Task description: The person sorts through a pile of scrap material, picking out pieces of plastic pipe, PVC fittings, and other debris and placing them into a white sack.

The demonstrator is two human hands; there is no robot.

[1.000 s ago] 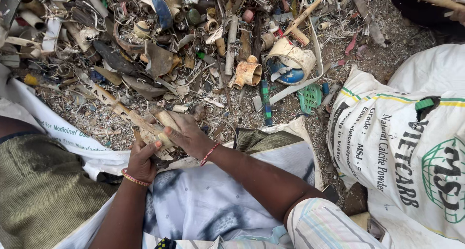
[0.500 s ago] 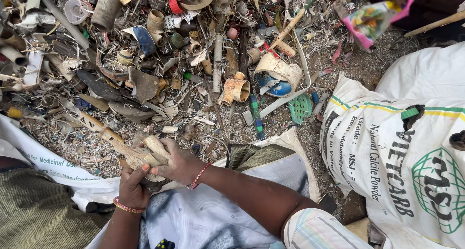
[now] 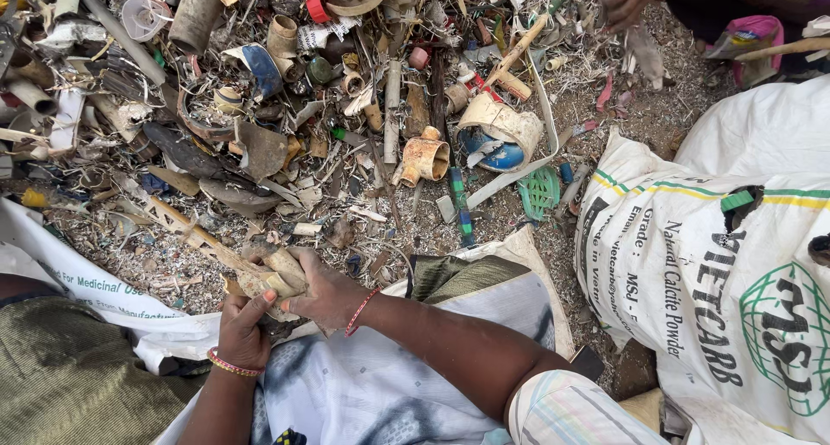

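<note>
Ground: bare dirt point(image 3: 596, 108) covered w/ a dense spread of broken plastic scrap, pipe offcuts and caps. I read the view left to right.

1. Far left: white printed woven sack edge point(image 3: 78, 285) lies under the sorting area; a spread white cloth w/ grey smudges point(image 3: 363, 393) sits below the hands.
2. Left hand point(image 3: 242, 328), pink bead bangle at the wrist: fingers curled shut around the near end of the long dirty tan stick-like scrap piece point(image 3: 194, 237), approx. at its thick end.
3. Right hand point(image 3: 324, 294), red thread at the wrist: clamped on the short beige pipe stub point(image 3: 281, 268), touching the left hand. Both hands together, no gap visible.
4. Handling, my judgement: stick looks rigid, light, brittle; surface gritty, so low slip risk. Best hold is at the thick near end, as now; far end is thin and half buried in debris, likely to snap if levered. Stub looks stiff and hollow; hold across its dia.
5. Centre: tan plastic pipe elbow fitting point(image 3: 425, 158), green-and-black rod point(image 3: 459, 204), green mesh plastic piece point(image 3: 539, 192).
6. Right: large white printed powder sack point(image 3: 726, 263), full, well apart from the hands.
7. Top right: another person's hand point(image 3: 631, 0) in the pile.
</note>
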